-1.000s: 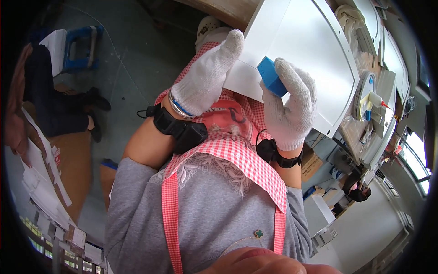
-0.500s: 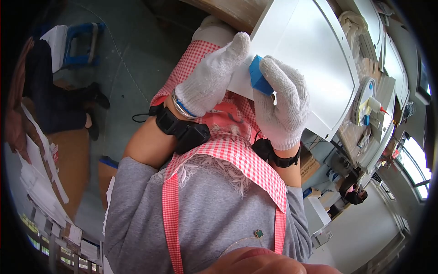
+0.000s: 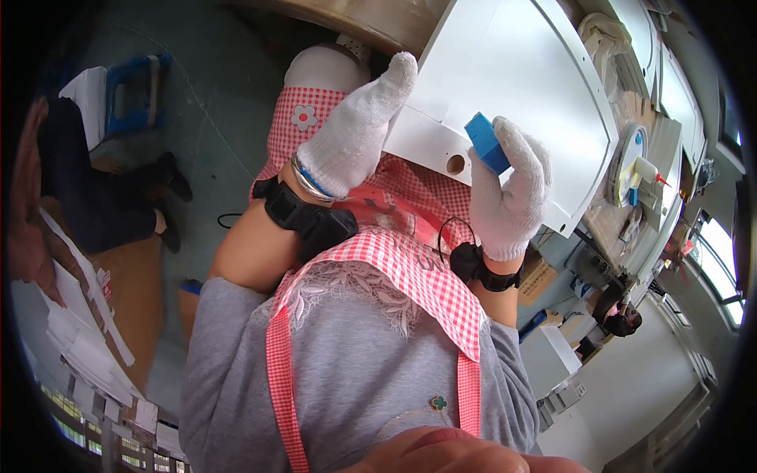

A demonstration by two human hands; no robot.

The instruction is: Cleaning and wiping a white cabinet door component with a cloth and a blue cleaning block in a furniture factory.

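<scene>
My right hand (image 3: 512,185), in a white knit glove, pinches a blue block (image 3: 487,143) between thumb and fingers. It holds the block over the near part of a large white panel (image 3: 505,71) with one curved side. A round hole (image 3: 455,164) shows near the panel's near edge, left of the block. Also gloved, my left hand (image 3: 355,130) lies along the panel's left edge with its visible fingers stretched out. It seems to touch that edge; part of the hand's inner side is hidden.
A brown surface (image 3: 371,17) lies beyond the panel. At right, a worktable holds a glue bottle (image 3: 648,170) with a red tip and a round roll (image 3: 631,146). A seated person's dark-trousered legs (image 3: 87,181) and a blue stool (image 3: 130,94) are at left.
My right hand has moved right with the blue block, uncovering the round hole. My left hand has shifted slightly left, and the panel's near-left corner has moved left in view.
</scene>
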